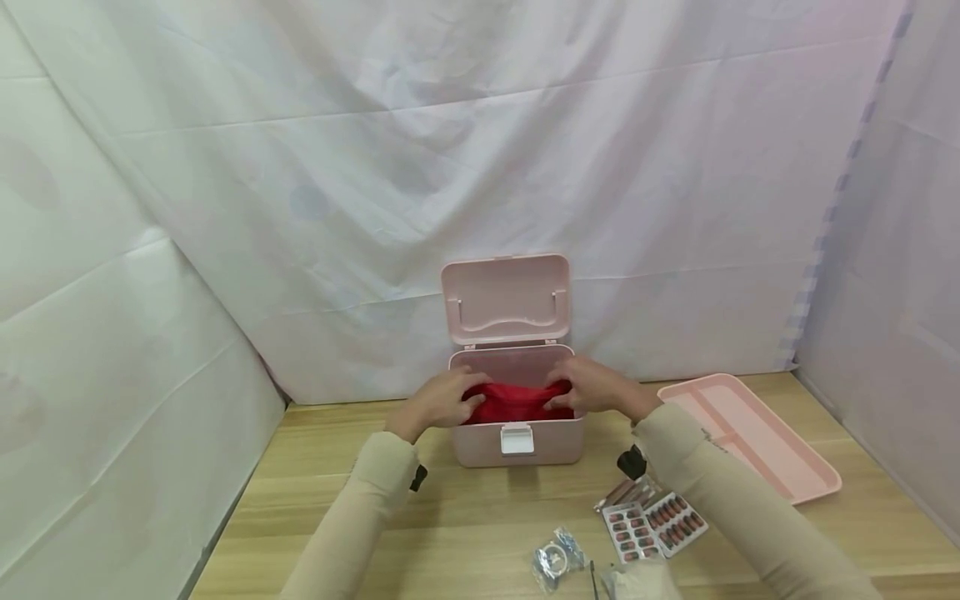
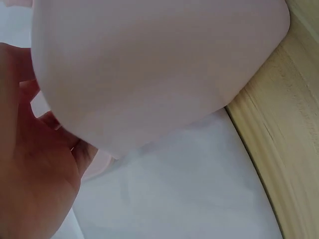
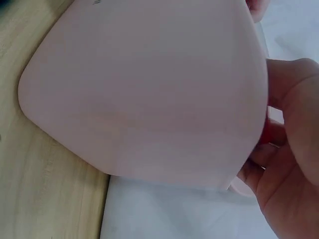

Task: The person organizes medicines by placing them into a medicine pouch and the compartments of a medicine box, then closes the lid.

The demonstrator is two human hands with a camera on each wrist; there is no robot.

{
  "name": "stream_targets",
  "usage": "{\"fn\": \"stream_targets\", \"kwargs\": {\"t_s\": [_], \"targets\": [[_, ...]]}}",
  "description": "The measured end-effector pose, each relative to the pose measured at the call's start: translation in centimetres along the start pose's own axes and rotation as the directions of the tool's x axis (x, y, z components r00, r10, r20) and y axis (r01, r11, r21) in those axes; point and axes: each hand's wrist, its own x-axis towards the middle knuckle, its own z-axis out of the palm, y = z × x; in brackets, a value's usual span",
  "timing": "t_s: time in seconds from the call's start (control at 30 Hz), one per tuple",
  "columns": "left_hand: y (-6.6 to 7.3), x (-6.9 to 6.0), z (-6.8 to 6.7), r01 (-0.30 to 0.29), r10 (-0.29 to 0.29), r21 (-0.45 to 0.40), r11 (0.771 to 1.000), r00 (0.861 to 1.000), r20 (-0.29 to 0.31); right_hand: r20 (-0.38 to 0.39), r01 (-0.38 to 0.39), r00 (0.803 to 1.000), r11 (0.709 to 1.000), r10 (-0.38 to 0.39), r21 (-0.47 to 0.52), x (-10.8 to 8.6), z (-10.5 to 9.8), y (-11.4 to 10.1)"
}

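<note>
A pink storage box [image 1: 480, 447] stands on the wooden table with its lid [image 1: 510, 302] raised at the back and a white latch [image 1: 517, 439] in front. Inside lies a bright red cloth-like item [image 1: 517, 403]. My left hand [image 1: 447, 397] reaches over the left rim and grips the red item's left end. At the right rim, my right hand [image 1: 594, 386] holds its other end between thumb and fingers. Both wrist views show the box's side walls [image 2: 164, 74] [image 3: 149, 99], which partly hide the fingertips of the left hand [image 2: 40, 169] and right hand [image 3: 294, 144].
Right of the box lies a pink divided tray [image 1: 780, 442]. Nearer me are capsule blister packs [image 1: 677, 523], a brownish clear packet [image 1: 628, 493], a clear packet with a white ring [image 1: 555, 560], a thin dark stick [image 1: 593, 579] and a whitish bag [image 1: 641, 581]. White curtains [image 1: 375, 208] enclose the table.
</note>
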Motion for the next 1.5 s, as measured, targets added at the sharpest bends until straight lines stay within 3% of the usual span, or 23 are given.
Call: {"fn": "stream_targets", "kwargs": {"t_s": [0.17,0.5,0.73,0.9,1.17,1.5], "targets": [[0.3,0.3,0.8,0.005,-0.007,0.040,0.999,0.999,0.047,0.023,0.037,0.999,0.999,-0.036,-0.038,0.1,0.9,0.0],[0.3,0.6,1.2,0.031,-0.032,0.021,0.999,0.998,0.059,0.059,-0.027,0.998,0.998,0.030,-0.059,0.3,1.3,-0.2],[0.4,0.9,1.4,0.037,-0.036,-0.026,0.999,0.998,0.049,0.016,-0.004,1.000,0.993,0.006,-0.119,0.3,1.5,-0.3],[0.5,1.2,1.6,0.038,-0.036,-0.039,0.999,0.998,0.042,-0.012,-0.042,0.999,0.989,0.041,-0.145,0.1,1.6,-0.3],[0.4,1.5,2.1,0.026,-0.029,0.051,0.998,0.998,0.061,-0.040,-0.136,0.991,0.977,0.131,-0.163,-0.3,2.2,-0.1],[0.3,0.9,2.4,0.049,-0.052,0.055,0.997,0.997,0.056,-0.035,-0.120,0.993,0.973,0.115,-0.196,0.0,2.5,-0.5]]}}
